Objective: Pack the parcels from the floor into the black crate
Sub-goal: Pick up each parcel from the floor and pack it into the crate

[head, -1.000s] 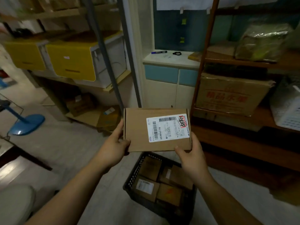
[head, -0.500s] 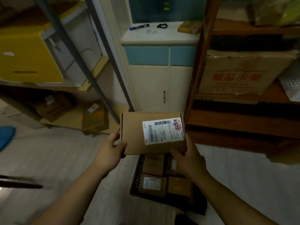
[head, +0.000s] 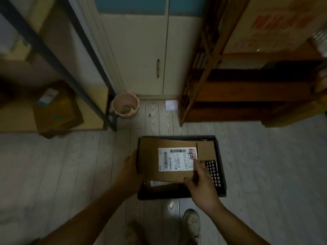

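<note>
A pale shoe [head: 192,224] stands nearest. Left hand [head: 131,165] grips the labelled cardboard parcel [head: 150,162] by its left edge and right hand [head: 201,188] pinches its near right corner, holding it flat over the black crate [head: 221,175] on the floor. Beyond sits a pink bucket [head: 125,106] before a white cabinet [head: 141,50]

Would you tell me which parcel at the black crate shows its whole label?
The parcel held by left hand and right hand; the parcels beneath show bare cardboard or a label's edge.
</note>
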Motion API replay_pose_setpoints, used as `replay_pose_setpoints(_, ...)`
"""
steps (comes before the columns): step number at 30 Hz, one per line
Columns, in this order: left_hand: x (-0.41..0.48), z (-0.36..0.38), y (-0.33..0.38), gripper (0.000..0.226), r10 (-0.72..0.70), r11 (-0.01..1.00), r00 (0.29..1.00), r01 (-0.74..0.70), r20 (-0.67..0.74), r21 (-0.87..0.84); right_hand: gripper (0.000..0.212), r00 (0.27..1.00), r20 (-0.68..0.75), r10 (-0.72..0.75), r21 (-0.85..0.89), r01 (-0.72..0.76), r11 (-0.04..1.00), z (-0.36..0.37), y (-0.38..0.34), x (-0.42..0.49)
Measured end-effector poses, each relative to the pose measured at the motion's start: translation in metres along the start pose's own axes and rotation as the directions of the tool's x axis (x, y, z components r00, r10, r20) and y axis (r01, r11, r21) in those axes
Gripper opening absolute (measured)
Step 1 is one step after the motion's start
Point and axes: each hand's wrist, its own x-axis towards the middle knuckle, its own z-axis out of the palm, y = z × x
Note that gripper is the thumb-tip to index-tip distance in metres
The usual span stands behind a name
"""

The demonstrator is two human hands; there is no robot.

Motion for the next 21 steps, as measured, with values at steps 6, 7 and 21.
replay_pose_setpoints(6,0.063,0.085,-0.093,0.063,-0.211,0.948,0.977,0.197,0.031,0.248,0.068,0.984,0.093,0.154,-0.130,-0.141,0.981,0.058,0.109,0.067)
replay_pose_setpoints(7,0.075,0.100,-0.109,0.063,-0.251,0.934,0.967,0.231,0.039,0.272,0.068,0.979,0.113,0.168,-0.145,-0.151,0.978,0.067,0.130,0.078)
replay_pose_setpoints(21,0.168,0.208,-0.270,0.053,-0.350,0.815,0.936,0.282,0.042,0.507,0.065,0.939,0.276,0.203,-0.253,-0.133,0.958,0.183,0.291,0.185)
